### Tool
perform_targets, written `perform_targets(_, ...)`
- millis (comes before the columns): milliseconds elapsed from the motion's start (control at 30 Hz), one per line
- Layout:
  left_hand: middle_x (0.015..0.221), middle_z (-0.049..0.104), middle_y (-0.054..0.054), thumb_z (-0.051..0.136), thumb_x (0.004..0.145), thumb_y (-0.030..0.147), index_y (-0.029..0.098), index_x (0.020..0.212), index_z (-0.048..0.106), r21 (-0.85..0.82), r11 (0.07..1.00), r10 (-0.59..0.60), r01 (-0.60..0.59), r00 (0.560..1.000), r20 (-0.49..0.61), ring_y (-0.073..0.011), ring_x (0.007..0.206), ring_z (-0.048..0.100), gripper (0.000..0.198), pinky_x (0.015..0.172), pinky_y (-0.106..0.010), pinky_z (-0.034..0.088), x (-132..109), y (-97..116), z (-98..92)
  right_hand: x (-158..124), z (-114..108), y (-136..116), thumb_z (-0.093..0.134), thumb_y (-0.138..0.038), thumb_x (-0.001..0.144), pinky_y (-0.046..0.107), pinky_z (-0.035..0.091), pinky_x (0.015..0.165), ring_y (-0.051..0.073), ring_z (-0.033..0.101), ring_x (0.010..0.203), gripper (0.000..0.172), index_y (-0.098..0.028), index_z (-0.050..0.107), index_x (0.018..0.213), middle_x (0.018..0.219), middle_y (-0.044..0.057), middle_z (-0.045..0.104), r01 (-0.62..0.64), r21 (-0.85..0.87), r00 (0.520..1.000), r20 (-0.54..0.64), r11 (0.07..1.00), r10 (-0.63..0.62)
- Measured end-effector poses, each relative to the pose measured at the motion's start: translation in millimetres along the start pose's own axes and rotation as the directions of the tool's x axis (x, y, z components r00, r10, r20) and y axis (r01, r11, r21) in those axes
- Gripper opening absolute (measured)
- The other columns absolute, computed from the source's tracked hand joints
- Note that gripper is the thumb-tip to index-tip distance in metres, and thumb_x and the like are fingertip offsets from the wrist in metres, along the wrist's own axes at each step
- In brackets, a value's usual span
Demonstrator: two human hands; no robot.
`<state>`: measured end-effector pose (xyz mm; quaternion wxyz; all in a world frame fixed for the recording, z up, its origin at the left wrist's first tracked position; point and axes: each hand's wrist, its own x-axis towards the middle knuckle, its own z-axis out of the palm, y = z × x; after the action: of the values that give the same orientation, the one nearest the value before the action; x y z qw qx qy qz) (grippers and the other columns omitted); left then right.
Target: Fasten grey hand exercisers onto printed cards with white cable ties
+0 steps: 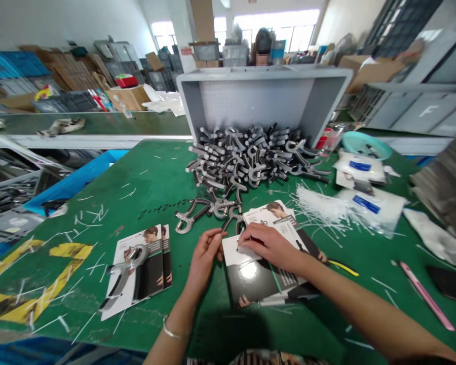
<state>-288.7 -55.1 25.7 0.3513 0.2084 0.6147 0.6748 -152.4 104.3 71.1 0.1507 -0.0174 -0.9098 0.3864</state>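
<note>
A printed cardboard card lies tilted on a stack of similar cards in front of me. My left hand is closed at its upper left edge, thumb and forefinger together there. My right hand rests over the card's upper part, fingertips bent and pinched against its white area; what is between them is too small to make out. Just beyond the hands lie loose grey-and-black pliers. To the left, another pair of pliers lies on two overlapping cards.
Pliers spill from a tipped grey crate at the back. White cable ties and plastic bags lie to the right, with a turquoise bowl behind. A pink cutter and a dark phone lie far right. Another person is beyond the crate.
</note>
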Motion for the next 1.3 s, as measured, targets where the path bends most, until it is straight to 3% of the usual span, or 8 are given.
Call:
perform_targets(133,0.078,0.065,-0.002,0.072,0.080,0.039,0.014,0.105,0.069,0.195,0.977,-0.146,0.092,0.948,0.283,-0.0117,0.063,0.052,0.036,0.053,-0.020,0.037,14,17,3.8,-25,-20,-12,0.051,-0.025,0.099,0.030,0.046,0.083,0.017,0.061,0.090,0.015,-0.021,0.065,0.098,0.094,0.003,0.066,-0.017,0.085,0.985,-0.172,0.996,0.031)
perform_targets(433,0.067,0.065,0.002,0.067,0.083,0.045,0.016,0.111,0.054,0.127,0.967,-0.242,0.222,0.953,0.180,-0.0080,0.044,0.049,0.042,0.043,-0.018,0.037,-33,3,24.5,-110,-98,53,0.055,-0.039,0.095,0.031,0.049,0.069,0.019,0.063,0.075,0.023,-0.022,0.065,0.105,0.093,0.005,0.070,-0.485,0.050,0.659,-0.635,0.873,0.403)
perform_targets(533,0.057,0.060,0.004,0.063,0.084,0.047,0.015,0.121,0.049,0.254,0.923,-0.355,0.290,0.898,0.262,-0.0092,0.040,0.049,0.051,0.037,-0.017,0.030,-50,-9,36.0,-61,-117,70,0.046,-0.035,0.099,0.033,0.049,0.073,0.021,0.064,0.084,0.025,-0.020,0.063,0.108,0.099,0.008,0.070,-0.421,-0.197,0.779,-0.578,0.885,0.242)
perform_targets(633,0.056,0.058,0.006,0.059,0.086,0.044,0.015,0.129,0.046,0.298,0.909,-0.367,0.290,0.898,0.245,-0.0094,0.039,0.050,0.054,0.037,-0.017,0.030,-61,-15,46.8,23,-104,75,0.038,-0.024,0.101,0.033,0.047,0.082,0.020,0.063,0.095,0.026,-0.018,0.063,0.108,0.105,0.009,0.069,-0.105,-0.479,0.987,-0.156,0.871,0.033)
perform_targets(800,0.060,0.059,0.006,0.058,0.086,0.042,0.016,0.133,0.045,0.234,0.928,-0.344,0.292,0.911,0.228,-0.0086,0.040,0.050,0.056,0.037,-0.017,0.032,-69,-19,53.8,141,-27,75,0.059,-0.014,0.089,0.028,0.047,0.080,0.019,0.061,0.095,0.017,-0.019,0.068,0.102,0.104,0.006,0.068,0.252,-0.491,0.951,0.283,0.834,-0.120)
perform_targets(967,0.062,0.059,0.005,0.057,0.087,0.041,0.015,0.126,0.050,0.180,0.942,-0.320,0.284,0.921,0.222,-0.0075,0.041,0.049,0.048,0.038,-0.016,0.031,-71,-21,56.2,175,35,78,0.077,-0.022,0.077,0.042,0.048,0.090,0.028,0.055,0.112,0.035,-0.018,0.066,0.110,0.116,0.009,0.063,0.451,-0.517,0.841,0.519,0.728,-0.153)
perform_targets(1133,0.057,0.058,0.005,0.054,0.090,0.045,0.014,0.127,0.049,0.169,0.953,-0.286,0.250,0.925,0.248,-0.0084,0.039,0.046,0.049,0.038,-0.018,0.032,-70,-21,55.3,164,50,81,0.060,-0.031,0.095,0.045,0.053,0.089,0.023,0.061,0.106,0.030,-0.016,0.060,0.120,0.123,0.009,0.060,0.395,-0.615,0.875,0.478,0.682,-0.076)
perform_targets(1300,0.060,0.066,-0.001,0.043,0.095,0.052,0.013,0.129,0.052,0.232,0.965,-0.167,0.120,0.966,0.195,-0.0112,0.043,0.051,0.052,0.044,-0.022,0.039,-59,-11,27.0,167,1,75,0.058,-0.025,0.096,0.044,0.053,0.089,0.024,0.061,0.108,0.028,-0.015,0.059,0.122,0.123,0.011,0.061,0.198,-0.668,0.969,0.245,0.718,-0.039)
